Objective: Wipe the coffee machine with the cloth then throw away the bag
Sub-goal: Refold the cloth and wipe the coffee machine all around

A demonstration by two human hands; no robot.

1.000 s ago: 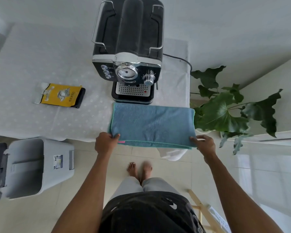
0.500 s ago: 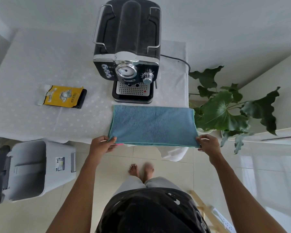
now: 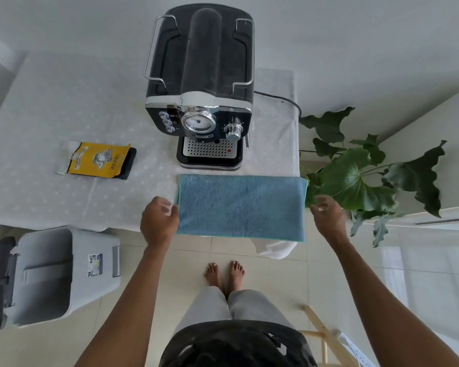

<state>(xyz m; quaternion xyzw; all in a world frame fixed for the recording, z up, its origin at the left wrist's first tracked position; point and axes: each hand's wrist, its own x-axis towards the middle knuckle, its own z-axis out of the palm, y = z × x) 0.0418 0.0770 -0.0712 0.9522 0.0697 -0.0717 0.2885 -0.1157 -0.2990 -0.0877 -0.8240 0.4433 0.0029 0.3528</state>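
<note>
A black and chrome coffee machine (image 3: pixel 200 86) stands at the back of the white table (image 3: pixel 64 115). Directly in front of it a folded blue cloth (image 3: pixel 241 206) lies flat at the table's near edge. A yellow and black coffee bag (image 3: pixel 98 160) lies flat to the machine's left. My left hand (image 3: pixel 158 221) hovers at the cloth's left edge with fingers apart, and I cannot tell if it touches the cloth. My right hand (image 3: pixel 327 215) is just off the cloth's right edge, fingers loose and holding nothing.
A grey bin (image 3: pixel 53 274) with its lid swung open stands on the tiled floor left of my feet. A large-leafed plant (image 3: pixel 361 178) crowds the table's right end. A wooden frame (image 3: pixel 321 337) is at my lower right. A black cable (image 3: pixel 278 98) runs behind the machine.
Both hands have let go of the cloth's near corners and moved up along its left and right sides. The cloth now lies flat on the table.
</note>
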